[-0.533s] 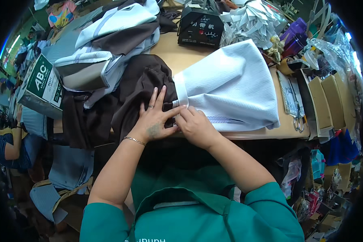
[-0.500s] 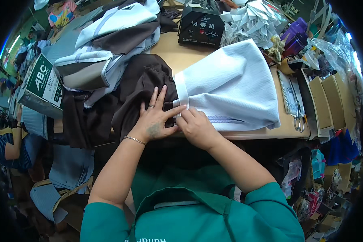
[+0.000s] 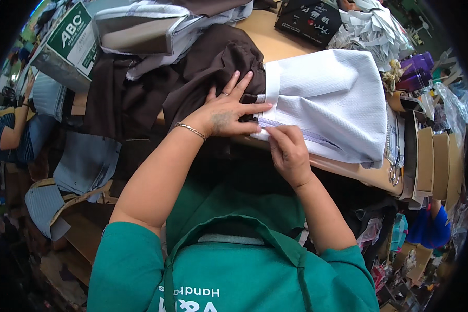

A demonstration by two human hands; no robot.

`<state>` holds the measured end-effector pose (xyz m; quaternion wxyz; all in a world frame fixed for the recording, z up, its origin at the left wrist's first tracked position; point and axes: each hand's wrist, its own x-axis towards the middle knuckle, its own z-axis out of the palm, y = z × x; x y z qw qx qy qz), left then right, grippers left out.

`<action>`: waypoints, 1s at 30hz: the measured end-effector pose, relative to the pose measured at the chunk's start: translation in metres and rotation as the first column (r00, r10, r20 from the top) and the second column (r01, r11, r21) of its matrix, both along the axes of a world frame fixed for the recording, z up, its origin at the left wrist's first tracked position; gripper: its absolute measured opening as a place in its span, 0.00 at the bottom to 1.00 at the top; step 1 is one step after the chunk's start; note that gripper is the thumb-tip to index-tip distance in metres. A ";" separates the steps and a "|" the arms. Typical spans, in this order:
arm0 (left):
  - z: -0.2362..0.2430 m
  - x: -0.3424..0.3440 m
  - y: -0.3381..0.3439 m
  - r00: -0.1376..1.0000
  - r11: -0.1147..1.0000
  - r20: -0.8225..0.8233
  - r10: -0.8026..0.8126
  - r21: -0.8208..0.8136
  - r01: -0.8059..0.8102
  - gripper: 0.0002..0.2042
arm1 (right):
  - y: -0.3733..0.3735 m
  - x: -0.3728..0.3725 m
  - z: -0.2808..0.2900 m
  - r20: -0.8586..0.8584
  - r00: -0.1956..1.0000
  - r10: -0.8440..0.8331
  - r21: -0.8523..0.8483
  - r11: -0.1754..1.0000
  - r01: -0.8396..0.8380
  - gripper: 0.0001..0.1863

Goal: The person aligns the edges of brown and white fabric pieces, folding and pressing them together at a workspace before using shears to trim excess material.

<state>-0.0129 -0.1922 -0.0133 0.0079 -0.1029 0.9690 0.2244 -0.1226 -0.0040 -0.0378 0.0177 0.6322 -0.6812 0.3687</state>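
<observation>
On the table lies a piece of white textured fabric [image 3: 333, 93], joined along its left side to bunched dark brown fabric [image 3: 213, 57]. A narrow white strip [image 3: 272, 78] runs along this join. My left hand [image 3: 231, 109] lies flat with fingers spread, pressing on the brown fabric, its index fingertip on the strip. My right hand [image 3: 288, 151] pinches the lower end of the strip at the near edge of the fabric, just beside my left thumb. The fingertips partly hide what they grip.
A folded fabric pile [image 3: 140, 31] and a green-white box [image 3: 70, 47] stand at the left. Behind is a black box [image 3: 309, 23] beside white scraps [image 3: 372, 36]. Scissors [image 3: 395, 169] and cardboard pieces [image 3: 431, 161] are at right. Another person's arm [image 3: 18, 127] shows at far left.
The view has shifted, so the table sits higher and further right. My right hand has drawn slightly away from my left toward the near edge, its wrist turned. My left hand stays spread on the fabric.
</observation>
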 end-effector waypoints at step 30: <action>-0.020 0.021 0.062 0.856 0.993 -0.517 -0.018 -0.110 -0.045 0.18 | -0.004 0.009 -0.001 0.012 0.999 -0.044 -0.072 0.996 0.044 0.20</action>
